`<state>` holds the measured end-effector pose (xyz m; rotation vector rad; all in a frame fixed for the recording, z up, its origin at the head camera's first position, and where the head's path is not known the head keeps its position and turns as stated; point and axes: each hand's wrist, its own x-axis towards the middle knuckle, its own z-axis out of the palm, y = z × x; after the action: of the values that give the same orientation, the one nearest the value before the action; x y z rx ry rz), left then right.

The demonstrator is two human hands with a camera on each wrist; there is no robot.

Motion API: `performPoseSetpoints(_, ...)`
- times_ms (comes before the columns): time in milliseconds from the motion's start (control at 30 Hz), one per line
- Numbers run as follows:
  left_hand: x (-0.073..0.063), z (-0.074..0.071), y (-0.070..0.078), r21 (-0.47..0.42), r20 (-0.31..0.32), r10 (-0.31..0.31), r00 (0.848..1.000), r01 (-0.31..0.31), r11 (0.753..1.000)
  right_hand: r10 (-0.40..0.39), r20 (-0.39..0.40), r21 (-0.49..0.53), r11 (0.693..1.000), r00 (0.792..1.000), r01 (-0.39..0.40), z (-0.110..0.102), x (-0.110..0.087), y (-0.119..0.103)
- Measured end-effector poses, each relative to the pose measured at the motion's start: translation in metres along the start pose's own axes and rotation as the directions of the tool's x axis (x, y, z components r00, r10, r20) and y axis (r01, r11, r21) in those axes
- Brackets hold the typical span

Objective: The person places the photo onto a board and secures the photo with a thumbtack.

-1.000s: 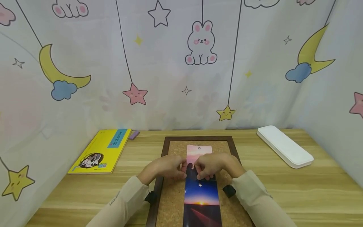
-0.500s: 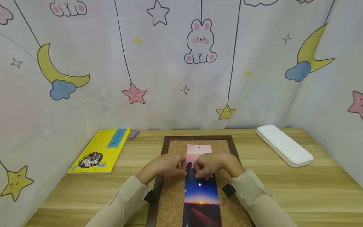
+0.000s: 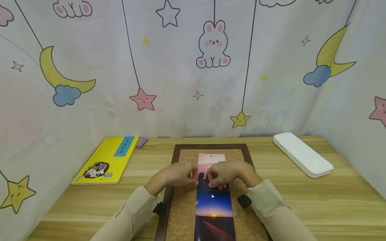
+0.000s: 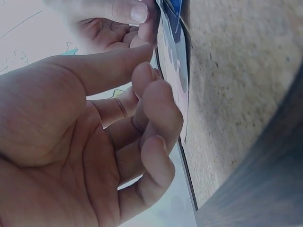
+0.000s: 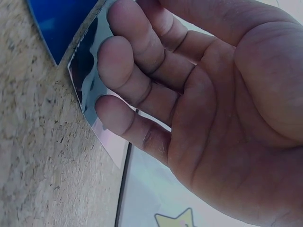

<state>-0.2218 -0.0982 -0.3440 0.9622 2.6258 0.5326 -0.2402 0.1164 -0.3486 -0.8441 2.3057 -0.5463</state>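
Note:
A pink sunset photo with dark figures is fixed by a clear pushpin on a framed corkboard. Directly below it, a blue sunset photo has its own clear pushpin near the top. My left hand is at the pink photo's left edge, fingers loosely bent; no object shows between thumb and fingers in the left wrist view. Over the same photo's lower part lies my right hand, its bent fingertips against the print. The right thumb tip is mostly hidden in the right wrist view.
At the left of the wooden table lies a yellow book, with a purple eraser-like block beside it. A white case rests at the back right. Behind hangs a patterned curtain.
The head view has shifted very slightly. Both hands keep nearly the same place at the pink photo, and the photos stay where they were.

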Motion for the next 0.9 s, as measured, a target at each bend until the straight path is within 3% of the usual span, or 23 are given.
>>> performPoseSetpoints(733, -0.0021, -0.0015, 0.001, -0.006, 0.002, 0.012, 1.0, -0.012, 1.0, -0.015, 0.016, 0.042, 0.999, 1.0, 0.015, 0.0012, -0.0002, -0.0002)
performPoseSetpoints(900, -0.0022, -0.0024, -0.0002, -0.025, 0.003, -0.01, 1.0, 0.011, 1.0, -0.018, 0.006, 0.025, 1.0, 1.0, 0.018, -0.001, -0.0016, 0.0013)
